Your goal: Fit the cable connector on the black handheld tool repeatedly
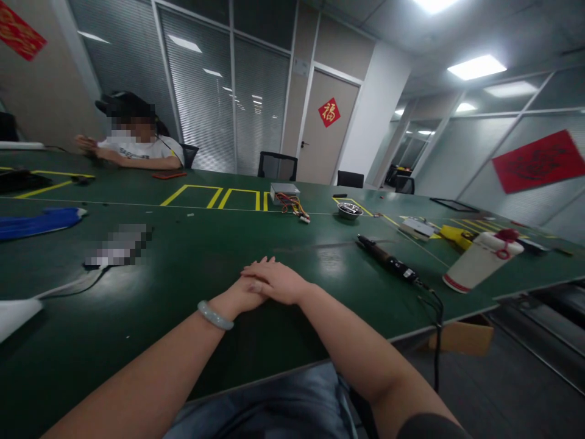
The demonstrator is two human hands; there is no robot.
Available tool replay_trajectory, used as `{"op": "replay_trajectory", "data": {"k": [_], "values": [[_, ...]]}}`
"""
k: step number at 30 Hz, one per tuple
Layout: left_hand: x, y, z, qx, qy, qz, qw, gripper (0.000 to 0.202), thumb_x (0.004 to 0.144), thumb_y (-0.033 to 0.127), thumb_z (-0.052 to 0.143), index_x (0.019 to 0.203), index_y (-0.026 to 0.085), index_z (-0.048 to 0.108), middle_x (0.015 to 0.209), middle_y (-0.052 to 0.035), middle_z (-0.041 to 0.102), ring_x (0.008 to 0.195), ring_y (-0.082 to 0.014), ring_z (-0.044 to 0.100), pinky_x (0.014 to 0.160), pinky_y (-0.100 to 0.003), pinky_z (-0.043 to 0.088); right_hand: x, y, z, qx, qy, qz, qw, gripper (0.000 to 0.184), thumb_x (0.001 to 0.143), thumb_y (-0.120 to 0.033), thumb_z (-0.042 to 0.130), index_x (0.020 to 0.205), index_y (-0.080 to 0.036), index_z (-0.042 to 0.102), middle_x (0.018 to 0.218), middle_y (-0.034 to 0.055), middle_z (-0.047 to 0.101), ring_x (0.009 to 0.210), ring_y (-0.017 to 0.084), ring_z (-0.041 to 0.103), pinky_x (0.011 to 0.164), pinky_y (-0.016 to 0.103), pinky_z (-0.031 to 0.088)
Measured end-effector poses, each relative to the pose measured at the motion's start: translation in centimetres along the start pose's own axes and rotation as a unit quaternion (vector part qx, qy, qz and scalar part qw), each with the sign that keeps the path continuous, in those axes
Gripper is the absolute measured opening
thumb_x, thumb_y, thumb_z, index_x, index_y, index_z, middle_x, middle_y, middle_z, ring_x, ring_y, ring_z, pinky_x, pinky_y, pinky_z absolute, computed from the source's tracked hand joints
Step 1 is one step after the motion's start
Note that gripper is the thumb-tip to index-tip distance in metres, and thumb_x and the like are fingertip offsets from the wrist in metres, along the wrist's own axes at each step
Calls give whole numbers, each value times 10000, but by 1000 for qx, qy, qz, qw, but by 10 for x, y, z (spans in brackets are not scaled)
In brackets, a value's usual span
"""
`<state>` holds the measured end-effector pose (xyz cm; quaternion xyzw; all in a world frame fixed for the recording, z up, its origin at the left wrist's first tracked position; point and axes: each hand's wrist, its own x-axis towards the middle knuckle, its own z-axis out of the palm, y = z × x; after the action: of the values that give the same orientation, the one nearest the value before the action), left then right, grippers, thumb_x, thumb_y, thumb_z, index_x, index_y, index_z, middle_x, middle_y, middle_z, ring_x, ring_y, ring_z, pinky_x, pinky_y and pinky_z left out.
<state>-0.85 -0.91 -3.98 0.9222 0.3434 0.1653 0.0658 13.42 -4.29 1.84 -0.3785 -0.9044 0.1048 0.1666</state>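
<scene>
My left hand (244,297) lies on the green table (192,341), a pale stone bangle (214,315) around its wrist. Across it rests my right hand (286,283), touching its back and fingers. Both hands look flat and hold no object; part of the left fingers is hidden under the right hand. To the right of my hands lies a dark electric screwdriver (388,259), its cable running over the table's front edge. A blurred-out device (119,245) with a white cable sits to their left.
A white tumbler (479,262) stands at the right. Farther back are a metal bowl (350,210), a power supply (284,193) with coloured wires and a white box (417,228). A blue object (39,223) lies left. Across the table sits another person (146,149).
</scene>
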Motion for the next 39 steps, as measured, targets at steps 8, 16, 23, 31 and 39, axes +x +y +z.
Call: {"op": "replay_trajectory", "data": {"k": [8, 16, 23, 31, 39], "values": [[-3, -4, -15, -37, -61, -15, 997, 698, 929, 635, 272, 1491, 224, 231, 1547, -53, 201, 1435, -250, 137, 1157, -426, 127, -87, 118, -59, -113, 224, 417, 874, 361, 855, -364, 556, 1167, -198, 631, 1276, 95, 562, 1175, 221, 504, 1009, 340, 360], [-2, -5, -14, -44, -61, -16, 997, 684, 931, 638, 265, 1487, 240, 242, 1551, -58, 181, 1436, -251, 129, 1153, -435, 115, -236, 184, -92, -263, 315, 693, 592, 681, 684, -568, 672, 1250, -207, 560, 1375, 190, 433, 1256, 404, 349, 979, 586, 261], [-3, 0, -17, -33, -57, -18, 998, 685, 935, 626, 265, 1481, 213, 260, 1547, -75, 194, 1436, -244, 132, 1151, -413, 109, -263, 207, -94, -196, 290, 721, 598, 636, 596, -665, 681, 1094, -270, 676, 1183, 186, 591, 1142, 456, 427, 846, 574, 359], [-4, 9, -23, -54, -26, -40, 997, 736, 926, 638, 278, 1508, 211, 136, 1559, -92, 144, 1439, -261, 101, 1147, -439, 147, -231, 188, -82, -259, 287, 620, 682, 583, 682, -669, 611, 1089, -259, 683, 1129, 159, 619, 1032, 402, 489, 779, 502, 367], [1, 38, -47, -13, 153, 12, 988, 614, 976, 514, 285, 1502, 231, 145, 1568, -48, 137, 1448, -203, 23, 1177, -438, 98, -116, 102, -38, -205, 309, 372, 851, 429, 770, -535, 612, 1053, -219, 672, 1045, 104, 646, 925, 283, 515, 802, 385, 355]]}}
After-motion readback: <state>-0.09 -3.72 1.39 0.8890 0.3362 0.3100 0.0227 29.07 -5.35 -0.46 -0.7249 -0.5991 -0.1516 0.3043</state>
